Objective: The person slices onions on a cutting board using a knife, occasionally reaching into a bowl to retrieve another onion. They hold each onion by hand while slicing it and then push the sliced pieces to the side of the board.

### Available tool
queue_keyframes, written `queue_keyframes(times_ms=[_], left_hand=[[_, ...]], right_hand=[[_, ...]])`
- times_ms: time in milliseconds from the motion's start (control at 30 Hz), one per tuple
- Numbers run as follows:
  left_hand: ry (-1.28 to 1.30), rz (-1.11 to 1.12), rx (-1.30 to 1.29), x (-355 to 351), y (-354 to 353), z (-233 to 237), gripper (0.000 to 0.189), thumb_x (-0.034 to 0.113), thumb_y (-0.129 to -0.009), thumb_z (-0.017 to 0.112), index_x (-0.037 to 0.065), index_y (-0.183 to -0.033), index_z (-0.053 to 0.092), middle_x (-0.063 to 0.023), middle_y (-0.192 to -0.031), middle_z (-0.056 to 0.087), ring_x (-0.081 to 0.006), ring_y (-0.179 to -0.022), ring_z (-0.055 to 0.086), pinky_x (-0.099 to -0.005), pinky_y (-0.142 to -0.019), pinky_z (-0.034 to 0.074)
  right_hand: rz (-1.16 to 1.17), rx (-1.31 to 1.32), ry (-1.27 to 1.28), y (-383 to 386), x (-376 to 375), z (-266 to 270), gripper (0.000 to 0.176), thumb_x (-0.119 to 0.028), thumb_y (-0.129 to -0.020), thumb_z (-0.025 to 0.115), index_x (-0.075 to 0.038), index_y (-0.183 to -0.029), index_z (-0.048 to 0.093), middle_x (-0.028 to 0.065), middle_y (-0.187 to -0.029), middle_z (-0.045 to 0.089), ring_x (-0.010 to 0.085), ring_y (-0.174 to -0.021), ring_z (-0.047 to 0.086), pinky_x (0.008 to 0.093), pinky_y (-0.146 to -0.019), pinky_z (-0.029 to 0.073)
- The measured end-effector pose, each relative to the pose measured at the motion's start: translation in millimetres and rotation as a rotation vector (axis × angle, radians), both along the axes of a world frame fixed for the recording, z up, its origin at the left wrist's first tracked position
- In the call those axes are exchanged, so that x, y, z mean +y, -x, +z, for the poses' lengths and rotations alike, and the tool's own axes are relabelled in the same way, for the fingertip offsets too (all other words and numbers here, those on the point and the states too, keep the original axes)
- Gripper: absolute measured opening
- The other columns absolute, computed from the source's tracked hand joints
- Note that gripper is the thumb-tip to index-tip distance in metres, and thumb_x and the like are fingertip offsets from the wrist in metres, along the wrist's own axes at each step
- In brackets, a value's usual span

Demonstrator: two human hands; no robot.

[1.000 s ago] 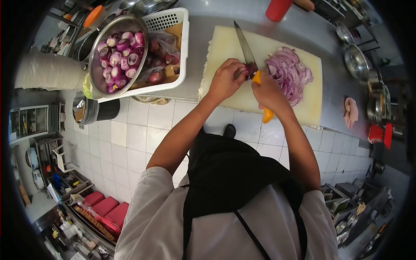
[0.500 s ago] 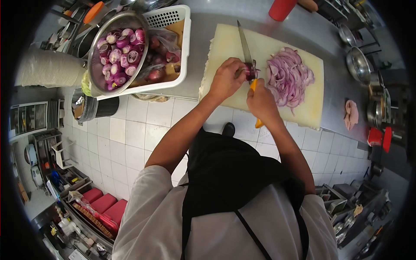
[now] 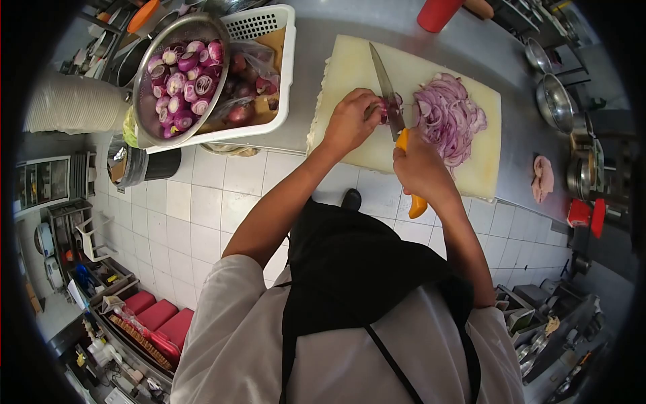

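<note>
On the pale cutting board (image 3: 350,67), my left hand (image 3: 351,121) pinches a piece of red onion (image 3: 389,110) with bent fingers. My right hand (image 3: 422,165) is closed round the yellow handle of a knife (image 3: 385,79), whose long blade points away from me and lies at the onion's right side, near my left fingertips. To the right of the blade, a pile of sliced red onion (image 3: 447,118) rests on the board.
A metal colander (image 3: 142,114) of peeled red onions leans on a white crate (image 3: 288,74) holding unpeeled ones at the left. A red container (image 3: 434,15) stands beyond the board. A pink cloth (image 3: 542,179) and metal bowls (image 3: 556,101) are at the right.
My right hand and the knife have moved right and slightly toward me, with the handle swung rightward. A cut onion face now shows beside the blade. My left hand has barely moved.
</note>
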State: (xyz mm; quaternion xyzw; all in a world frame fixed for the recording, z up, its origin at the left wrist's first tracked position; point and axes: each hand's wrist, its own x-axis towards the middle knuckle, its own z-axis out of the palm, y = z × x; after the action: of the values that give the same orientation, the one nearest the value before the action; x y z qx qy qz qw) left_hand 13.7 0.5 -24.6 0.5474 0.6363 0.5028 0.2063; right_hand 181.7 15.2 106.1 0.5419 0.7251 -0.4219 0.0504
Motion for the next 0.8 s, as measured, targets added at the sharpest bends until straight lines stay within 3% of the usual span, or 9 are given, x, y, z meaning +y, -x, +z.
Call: queue_keyframes(times_ms=[133,233,333,467,633,800], left_hand=[[-0.042,0.0,0.033,0.1,1.4,-1.4,0.018,0.007,-0.094,0.071,-0.005,-0.108,0.072,-0.013,-0.111,0.07,-0.0271,-0.091,0.076,-0.0344,-0.084,0.062],[-0.049,0.002,0.012,1.0,1.4,-2.3,0.018,0.006,-0.093,0.072,-0.004,-0.107,0.072,-0.0128,-0.11,0.07,-0.0267,-0.09,0.075,-0.0338,-0.083,0.062],[-0.014,0.01,0.031,-1.0,0.4,3.3,0.017,0.006,-0.093,0.072,-0.004,-0.107,0.072,-0.0122,-0.109,0.071,-0.0259,-0.089,0.075,-0.0334,-0.081,0.061],[-0.025,0.004,0.007,-0.8,0.9,0.6,0.018,0.005,-0.092,0.073,-0.004,-0.107,0.072,-0.0114,-0.109,0.071,-0.025,-0.088,0.075,-0.0331,-0.08,0.061],[0.006,0.001,-0.011,-1.3,-0.5,3.9,0.018,0.006,-0.093,0.072,-0.004,-0.108,0.072,-0.0114,-0.11,0.07,-0.0251,-0.088,0.075,-0.0328,-0.081,0.061],[-0.013,-0.006,-0.012,-0.4,0.0,3.5,0.019,0.006,-0.093,0.07,-0.004,-0.109,0.072,-0.0119,-0.111,0.07,-0.0262,-0.09,0.075,-0.0331,-0.084,0.062]], right_hand=[[0.083,0.029,-0.208,0.0,1.5,-53.1,0.035,-0.012,-0.098,0.052,0.011,-0.123,0.045,0.0312,-0.086,0.069,0.037,-0.065,0.073,0.0472,-0.062,0.058],[0.143,0.042,-0.483,9.8,13.6,-91.1,0.034,-0.014,-0.098,0.053,0.01,-0.121,0.046,0.0318,-0.089,0.069,0.0364,-0.07,0.074,0.0471,-0.062,0.058],[0.006,0.106,-0.03,16.8,31.6,-50.5,0.036,-0.016,-0.098,0.053,0.01,-0.123,0.046,0.0317,-0.093,0.069,0.0369,-0.067,0.073,0.0458,-0.059,0.059],[0.002,0.077,0.019,8.0,35.6,-19.1,0.038,-0.021,-0.101,0.052,0.007,-0.127,0.046,0.0206,-0.091,0.065,0.0294,-0.054,0.067,0.04,-0.051,0.056],[-0.001,-0.006,0.055,1.9,7.6,17.4,0.036,-0.018,-0.101,0.052,0.008,-0.126,0.046,0.0207,-0.092,0.064,0.0274,-0.053,0.066,0.0392,-0.052,0.056],[-0.013,0.02,0.048,-0.2,-0.5,10.3,0.035,-0.015,-0.1,0.052,0.01,-0.124,0.046,0.0224,-0.089,0.066,0.0282,-0.054,0.067,0.0404,-0.051,0.055]])
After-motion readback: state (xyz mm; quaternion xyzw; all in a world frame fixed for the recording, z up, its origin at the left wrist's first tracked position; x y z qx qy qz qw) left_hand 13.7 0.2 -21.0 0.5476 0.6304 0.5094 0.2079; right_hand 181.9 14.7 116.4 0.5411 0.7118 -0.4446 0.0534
